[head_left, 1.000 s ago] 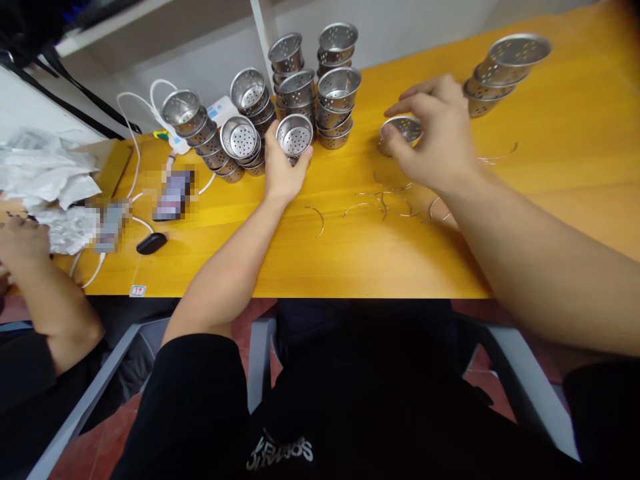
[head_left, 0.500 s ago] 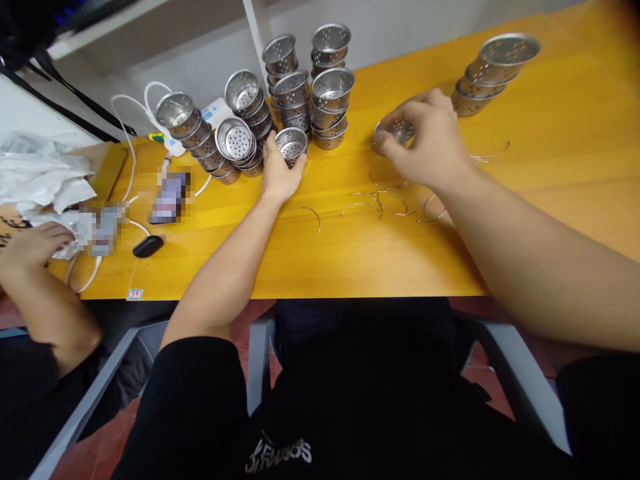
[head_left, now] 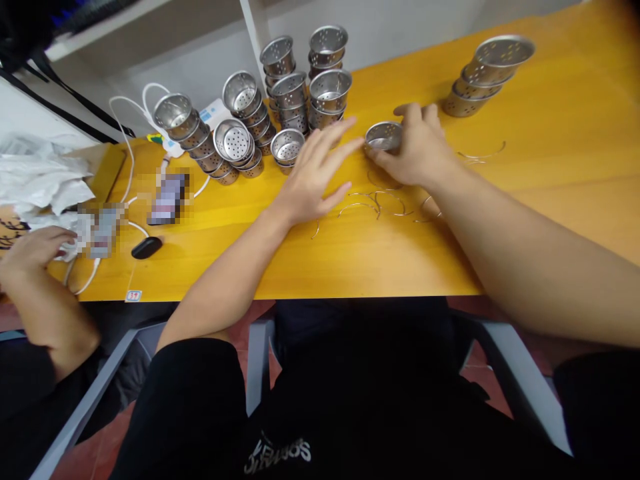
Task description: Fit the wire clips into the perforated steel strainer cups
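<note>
Yellow wooden table crosses the frame, where a silver, round perforated metal cup sits upper centre, just right of the empty, wide-spread left hand and nearer the right hand, curled beside it, grip unclear.

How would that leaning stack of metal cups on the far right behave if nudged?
The stack might tip, as it looks tilted and loosely nested. Its cups are probably stiff yet light, their metal looking thin and full of holes.
</note>
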Motion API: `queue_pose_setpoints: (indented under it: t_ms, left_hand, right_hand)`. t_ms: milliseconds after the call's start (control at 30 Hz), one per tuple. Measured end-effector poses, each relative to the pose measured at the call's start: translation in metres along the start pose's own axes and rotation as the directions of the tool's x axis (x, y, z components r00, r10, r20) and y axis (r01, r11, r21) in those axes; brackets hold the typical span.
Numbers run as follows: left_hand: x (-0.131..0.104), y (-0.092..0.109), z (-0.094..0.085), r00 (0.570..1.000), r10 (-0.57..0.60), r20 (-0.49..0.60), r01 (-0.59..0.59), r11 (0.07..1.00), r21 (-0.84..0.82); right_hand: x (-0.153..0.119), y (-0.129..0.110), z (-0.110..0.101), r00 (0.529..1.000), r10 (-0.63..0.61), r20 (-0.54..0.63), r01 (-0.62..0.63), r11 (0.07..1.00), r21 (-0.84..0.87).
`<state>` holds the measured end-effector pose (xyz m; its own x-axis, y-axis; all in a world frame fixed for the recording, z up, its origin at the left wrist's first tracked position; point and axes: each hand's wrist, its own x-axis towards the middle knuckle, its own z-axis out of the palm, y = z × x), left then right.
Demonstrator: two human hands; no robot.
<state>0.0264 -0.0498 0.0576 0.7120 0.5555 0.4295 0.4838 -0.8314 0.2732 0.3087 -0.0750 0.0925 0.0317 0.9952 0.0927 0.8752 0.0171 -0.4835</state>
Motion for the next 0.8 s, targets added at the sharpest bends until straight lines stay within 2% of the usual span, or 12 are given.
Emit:
queue_pose_setpoints:
  t_ms: [67, 167, 233, 333, 400, 467, 600, 667, 800]
  left_hand:
    - [0.001, 0.026, 0.004, 0.990, 0.112, 0.088, -0.118, 0.991, 0.061]
    - [-0.002, 0.064, 0.007, 0.963, 0.209, 0.169, -0.231, 0.965, 0.126]
    - [-0.005, 0.079, 0.009, 0.942, 0.261, 0.210, -0.293, 0.946, 0.140]
    - [-0.005, 0.079, 0.020, 0.950, 0.241, 0.198, -0.276, 0.945, 0.175]
    - [-0.004, 0.070, 0.030, 0.973, 0.176, 0.152, -0.206, 0.957, 0.205]
    - [-0.002, 0.062, 0.039, 0.982, 0.119, 0.150, -0.151, 0.962, 0.229]
    - [-0.003, 0.060, 0.041, 0.986, 0.028, 0.163, -0.074, 0.957, 0.281]
    - [-0.005, 0.066, 0.035, 0.975, 0.068, 0.212, -0.127, 0.951, 0.280]
    - [-0.005, 0.078, 0.022, 0.918, 0.235, 0.318, -0.303, 0.935, 0.185]
  right_hand:
    - [0.001, -0.002, 0.002, 1.000, -0.009, 0.008, 0.008, 0.999, 0.045]
    - [-0.001, -0.011, 0.000, 0.999, -0.041, 0.025, 0.040, 0.998, 0.053]
    - [-0.004, -0.020, -0.003, 0.993, -0.103, 0.049, 0.102, 0.995, 0.011]
    - [-0.009, -0.029, -0.006, 0.983, -0.157, 0.091, 0.160, 0.987, -0.026]
    - [-0.009, -0.029, -0.006, 0.980, -0.163, 0.112, 0.168, 0.985, -0.032]
    - [-0.007, -0.025, -0.005, 0.974, -0.190, 0.119, 0.196, 0.980, -0.033]
    - [-0.002, -0.015, 0.000, 0.945, -0.303, 0.123, 0.314, 0.946, -0.082]
    - [-0.001, -0.013, 0.004, 0.941, -0.311, 0.136, 0.326, 0.940, -0.103]
    - [-0.002, -0.014, 0.013, 0.973, -0.216, 0.082, 0.219, 0.975, -0.036]
